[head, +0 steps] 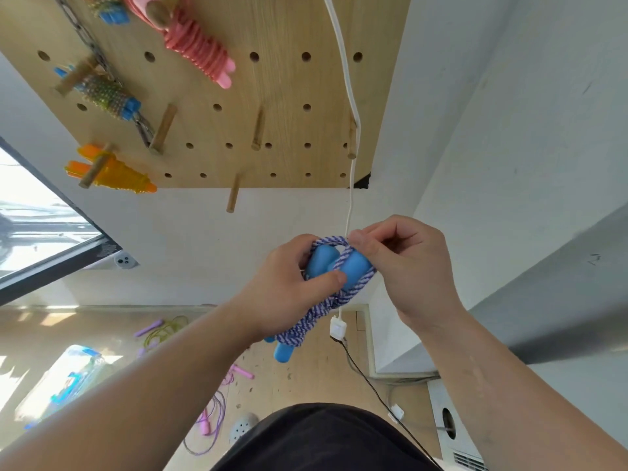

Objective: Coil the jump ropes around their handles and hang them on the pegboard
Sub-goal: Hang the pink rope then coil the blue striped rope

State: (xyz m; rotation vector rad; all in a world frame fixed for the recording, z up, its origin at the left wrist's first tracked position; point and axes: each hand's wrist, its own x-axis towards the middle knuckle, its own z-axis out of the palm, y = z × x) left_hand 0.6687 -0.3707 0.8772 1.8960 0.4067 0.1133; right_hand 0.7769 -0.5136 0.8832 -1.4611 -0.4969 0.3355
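Below the wooden pegboard (272, 96), my left hand (289, 290) grips the two blue handles (339, 266) of a jump rope held side by side. A blue-and-white braided rope (312, 317) is wound around them. My right hand (404, 263) pinches a loop of that rope at the top of the handles. The lower handle ends (283, 353) stick out below the coil. On the pegboard hang a pink coiled rope (197, 45), a green beaded one with blue handles (108, 93) and an orange one (112, 173). Several wooden pegs (258, 130) stand bare.
A white cable (350, 113) hangs down past the pegboard to a white plug (338, 326) behind the rope. Loose purple and pink ropes (217, 413) and a yellow-green one (166, 329) lie on the wooden floor. A window (34, 215) is at the left, grey walls at the right.
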